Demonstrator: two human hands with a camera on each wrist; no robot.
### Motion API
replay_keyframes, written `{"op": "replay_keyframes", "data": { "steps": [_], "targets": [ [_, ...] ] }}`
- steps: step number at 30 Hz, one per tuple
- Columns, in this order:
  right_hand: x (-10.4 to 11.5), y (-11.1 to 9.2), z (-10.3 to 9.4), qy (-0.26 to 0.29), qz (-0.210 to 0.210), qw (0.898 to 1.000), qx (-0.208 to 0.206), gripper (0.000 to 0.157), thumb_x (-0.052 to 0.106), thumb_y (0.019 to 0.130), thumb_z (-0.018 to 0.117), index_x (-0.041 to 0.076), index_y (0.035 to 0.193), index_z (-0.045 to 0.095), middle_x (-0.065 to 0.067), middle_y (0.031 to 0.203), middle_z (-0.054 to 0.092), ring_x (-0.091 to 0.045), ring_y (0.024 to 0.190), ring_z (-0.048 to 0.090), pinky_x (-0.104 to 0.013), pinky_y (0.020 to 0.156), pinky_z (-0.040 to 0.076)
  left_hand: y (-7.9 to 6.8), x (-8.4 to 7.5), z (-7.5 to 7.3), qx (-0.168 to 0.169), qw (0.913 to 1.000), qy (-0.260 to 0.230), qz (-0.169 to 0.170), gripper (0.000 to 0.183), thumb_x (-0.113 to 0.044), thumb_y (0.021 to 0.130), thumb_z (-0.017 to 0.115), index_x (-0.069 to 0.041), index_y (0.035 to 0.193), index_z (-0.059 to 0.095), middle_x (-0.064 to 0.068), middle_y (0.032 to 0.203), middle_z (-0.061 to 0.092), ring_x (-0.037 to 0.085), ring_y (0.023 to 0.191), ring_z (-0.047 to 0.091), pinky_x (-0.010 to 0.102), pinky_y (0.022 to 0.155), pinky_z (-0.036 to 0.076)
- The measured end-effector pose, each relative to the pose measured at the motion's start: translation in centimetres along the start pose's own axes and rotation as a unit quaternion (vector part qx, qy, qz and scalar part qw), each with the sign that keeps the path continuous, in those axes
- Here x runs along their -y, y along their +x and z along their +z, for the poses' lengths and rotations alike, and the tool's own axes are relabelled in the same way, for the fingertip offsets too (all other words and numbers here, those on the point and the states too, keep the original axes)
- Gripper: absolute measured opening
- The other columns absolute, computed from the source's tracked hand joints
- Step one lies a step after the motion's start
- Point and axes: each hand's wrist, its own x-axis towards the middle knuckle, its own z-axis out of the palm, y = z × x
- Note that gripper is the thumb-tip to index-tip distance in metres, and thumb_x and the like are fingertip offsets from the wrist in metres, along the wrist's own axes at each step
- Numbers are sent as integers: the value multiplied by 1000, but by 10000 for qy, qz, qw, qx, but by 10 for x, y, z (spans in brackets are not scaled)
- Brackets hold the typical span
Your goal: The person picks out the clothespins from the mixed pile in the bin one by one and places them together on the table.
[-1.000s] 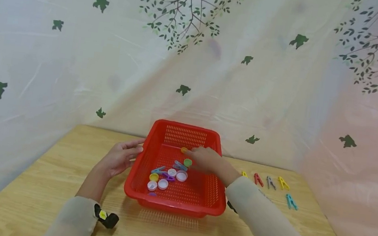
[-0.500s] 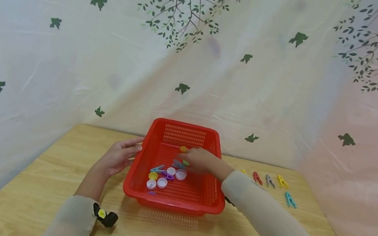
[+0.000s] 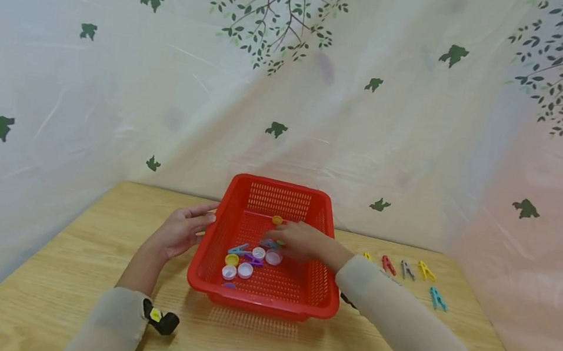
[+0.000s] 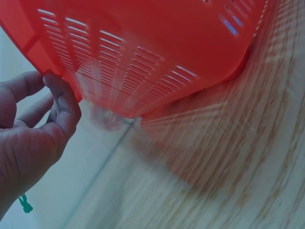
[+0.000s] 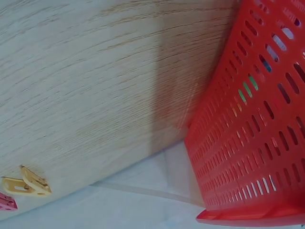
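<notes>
A red plastic basket (image 3: 264, 305) with slotted walls stands on the table, tilted in view. My left hand (image 3: 179, 233) holds its left rim; in the left wrist view the thumb and fingers (image 4: 62, 102) pinch the edge. Inside the basket my right hand (image 3: 302, 240) reaches down, fingertips at a blue clothespin (image 3: 269, 244); whether they pinch it is hidden. A green cap (image 3: 280, 242) is mostly covered by this hand. Nearby lie an orange cap (image 3: 277, 220), another blue clothespin (image 3: 238, 249), a purple clothespin (image 3: 254, 260), a yellow cap (image 3: 232, 260) and several white caps (image 3: 244, 270).
On the table to the right lie a red clothespin (image 3: 389, 265), a grey clothespin (image 3: 407, 270), a yellow clothespin (image 3: 426, 270) and a turquoise clothespin (image 3: 438, 299). Another yellow clothespin (image 5: 27, 182) shows in the right wrist view. A leaf-printed curtain (image 3: 206, 100) hangs behind.
My right hand has shifted left and slightly down inside the basket, from beside the green cap to over it and the blue clothespin. The left hand stays at the rim.
</notes>
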Motion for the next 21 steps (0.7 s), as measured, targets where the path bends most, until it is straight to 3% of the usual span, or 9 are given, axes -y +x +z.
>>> {"op": "replay_keyframes", "data": {
  "steps": [7,14,21],
  "targets": [
    [5,2,-4,191,182,9996,-25,44,27,94,75,31,136,63,10,130,66,-17,120,62,-43,106,50,-1,-2,-3,-8,10000,-48,42,49,-18,103,63,-10,150,51,18,143,59,28,118,65,43,95,57],
    [3,1,-2,497,-344,9981,-111,41,22,97,72,23,138,65,7,126,70,-13,110,67,-36,101,54,-3,0,-2,-86,9999,-95,2,50,-19,102,65,-11,150,52,15,143,59,30,121,64,42,96,57],
    [-3,-2,0,868,-306,9956,-172,36,21,98,71,22,134,70,7,124,72,-10,105,68,-33,98,55,-2,1,1,-44,9999,-136,37,51,-20,103,64,-11,151,51,16,144,58,30,121,64,42,97,56]
  ]
}}
